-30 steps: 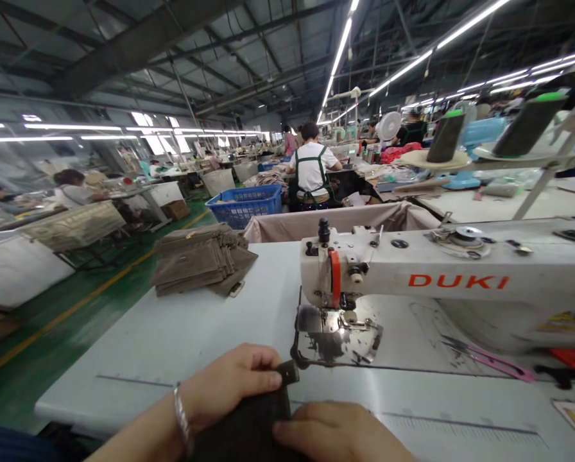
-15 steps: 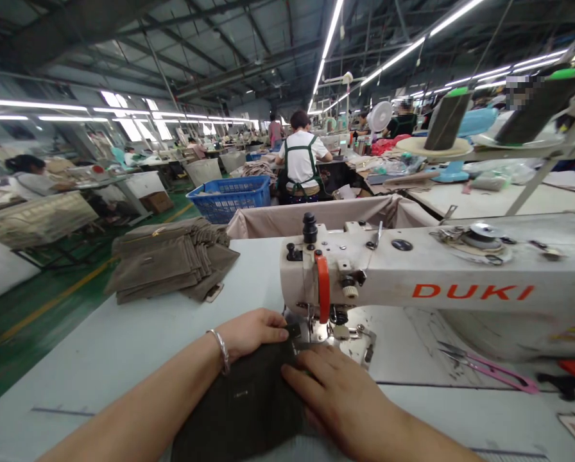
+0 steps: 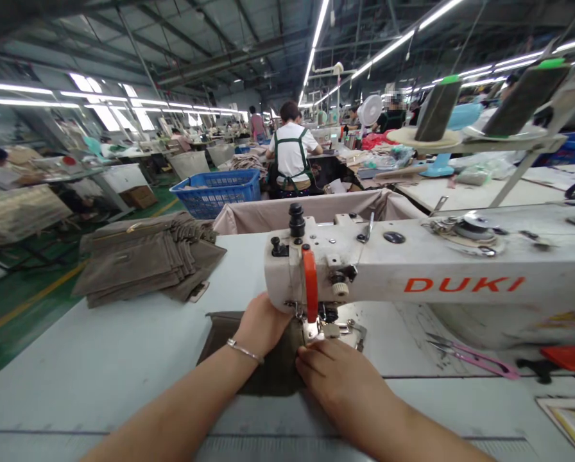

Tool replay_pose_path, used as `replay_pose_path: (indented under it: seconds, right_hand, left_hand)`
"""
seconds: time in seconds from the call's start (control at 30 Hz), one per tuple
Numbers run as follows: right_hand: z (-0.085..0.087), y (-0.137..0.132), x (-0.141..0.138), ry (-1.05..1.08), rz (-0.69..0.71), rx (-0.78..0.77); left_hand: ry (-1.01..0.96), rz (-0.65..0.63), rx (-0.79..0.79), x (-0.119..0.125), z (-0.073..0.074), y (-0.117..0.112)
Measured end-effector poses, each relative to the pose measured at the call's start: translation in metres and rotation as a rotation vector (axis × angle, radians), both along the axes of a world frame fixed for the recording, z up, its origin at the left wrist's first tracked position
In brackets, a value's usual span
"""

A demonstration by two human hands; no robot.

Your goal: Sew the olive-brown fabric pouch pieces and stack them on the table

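Observation:
A dark olive-brown fabric piece [image 3: 275,375] lies on the table, its right edge at the needle area of a white sewing machine [image 3: 364,260]. My left hand [image 3: 263,324], a silver bracelet at its wrist, rests over the far part of the fabric. Its fingertips are hidden behind the machine's head. On the near right side, my right hand [image 3: 338,378] has its fingers curled against the fabric's edge, just in front of the presser foot [image 3: 310,330]. An orange guard [image 3: 310,285] stands over the needle.
A stack of brown fabric pieces [image 3: 143,260] sits at the table's left. Pink-handled thread snips [image 3: 480,360] lie under the machine arm. Beyond the table are a cloth-lined bin [image 3: 234,219], a blue basket [image 3: 220,191] and a seated co-worker [image 3: 291,151]. Thread cones [image 3: 439,110] stand at right.
The fabric has been turned and shifted away from me, with its near edge now showing. My left hand has moved farther back beside the machine head; my right hand stays near the needle.

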State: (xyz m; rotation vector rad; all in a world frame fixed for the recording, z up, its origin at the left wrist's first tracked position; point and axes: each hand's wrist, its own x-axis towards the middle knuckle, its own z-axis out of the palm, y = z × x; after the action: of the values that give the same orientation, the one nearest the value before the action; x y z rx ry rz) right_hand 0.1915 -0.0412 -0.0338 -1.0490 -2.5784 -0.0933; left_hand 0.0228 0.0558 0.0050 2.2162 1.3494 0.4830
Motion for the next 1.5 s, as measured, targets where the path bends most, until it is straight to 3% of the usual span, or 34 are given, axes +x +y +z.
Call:
replay_pose_path:
  seconds: [0.13,0.23,0.33,0.57,0.87,1.03,1.27,1.5]
  right_hand:
    - [-0.003,-0.017,0.004,0.137,-0.024,0.032]
    - [-0.002,-0.019,0.003,0.182,-0.032,0.035]
    - [-0.001,-0.017,0.000,0.178,-0.049,0.032]
    - [-0.008,-0.018,-0.006,0.223,-0.102,0.038]
    - [-0.010,-0.017,-0.007,0.223,-0.113,0.033]
    - [-0.008,-0.013,-0.006,0.246,-0.084,0.061]
    - [-0.002,-0.014,0.005,0.357,0.003,0.062]
    - [-0.006,-0.017,-0.004,0.283,-0.069,0.088]
  left_hand:
    - [0.073,-0.030,0.080,-0.010,-0.007,-0.038]
    - [0.180,-0.226,0.185,-0.017,-0.013,-0.055]
    - [0.285,-0.383,0.247,-0.022,-0.015,-0.055]
    - [0.362,-0.517,0.257,-0.028,-0.014,-0.035]
    - [0.178,-0.484,0.469,-0.027,-0.021,-0.029]
    - [0.160,-0.534,0.484,-0.027,-0.019,-0.026]
    - [0.150,-0.415,0.468,-0.019,-0.021,-0.044]
    - [0.143,-0.510,0.491,-0.027,-0.020,-0.033]
